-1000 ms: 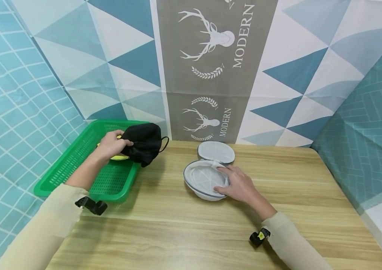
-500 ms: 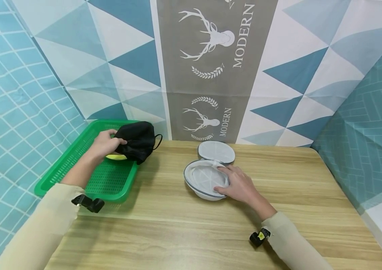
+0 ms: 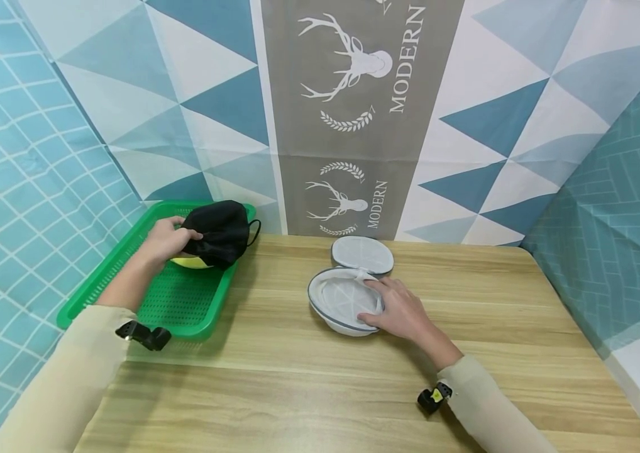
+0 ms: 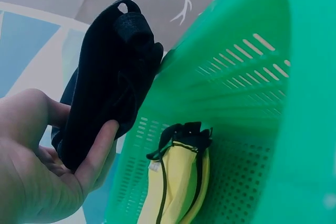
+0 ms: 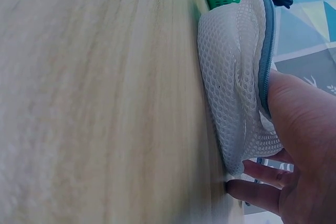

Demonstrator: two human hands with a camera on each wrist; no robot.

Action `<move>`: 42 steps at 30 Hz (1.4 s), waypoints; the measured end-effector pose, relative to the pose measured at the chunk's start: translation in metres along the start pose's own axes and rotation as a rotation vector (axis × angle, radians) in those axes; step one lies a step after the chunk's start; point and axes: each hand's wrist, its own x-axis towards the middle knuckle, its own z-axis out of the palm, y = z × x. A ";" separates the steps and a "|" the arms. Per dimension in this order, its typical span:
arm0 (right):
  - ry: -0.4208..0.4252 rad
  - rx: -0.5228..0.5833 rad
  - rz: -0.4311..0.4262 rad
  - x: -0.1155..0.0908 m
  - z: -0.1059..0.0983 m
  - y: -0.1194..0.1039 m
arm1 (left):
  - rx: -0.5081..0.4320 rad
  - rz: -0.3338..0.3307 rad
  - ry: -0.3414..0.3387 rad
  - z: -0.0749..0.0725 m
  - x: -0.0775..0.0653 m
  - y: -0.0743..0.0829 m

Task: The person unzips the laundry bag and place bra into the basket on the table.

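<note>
In my left hand (image 3: 166, 239) I pinch a soft black cloth article (image 3: 218, 229), rounded, with a thin loop at its right end; its exact kind is unclear. It hangs over the back right of a green plastic basket (image 3: 207, 324). Inside the basket lies a yellow cloth item (image 4: 170, 182) with black trim and a dark cord, partly hidden in the head view. My right hand (image 3: 402, 308) grips the right rim of a white mesh laundry bag (image 3: 342, 302). The bag stands on the table, its grey-zipped lid (image 3: 362, 255) folded open behind it.
The wooden table (image 3: 297, 396) runs up to a patterned wall covering (image 3: 348, 157) at the back. Blue tiled sheeting (image 3: 20, 189) borders the left side, close to the basket. Each wrist wears a small black camera (image 3: 147, 336).
My left hand has carried the black cloth article leftward and slightly back, from beyond the basket's right rim to over it. The right hand and mesh bag have stayed in place.
</note>
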 end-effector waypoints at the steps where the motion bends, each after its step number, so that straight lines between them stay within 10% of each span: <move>1: -0.001 -0.001 0.000 0.000 0.000 0.000 | 0.000 -0.001 0.002 -0.001 0.000 0.000; 42: -0.003 -0.005 0.005 -0.001 0.001 0.000 | -0.136 -0.067 0.083 -0.018 0.022 -0.038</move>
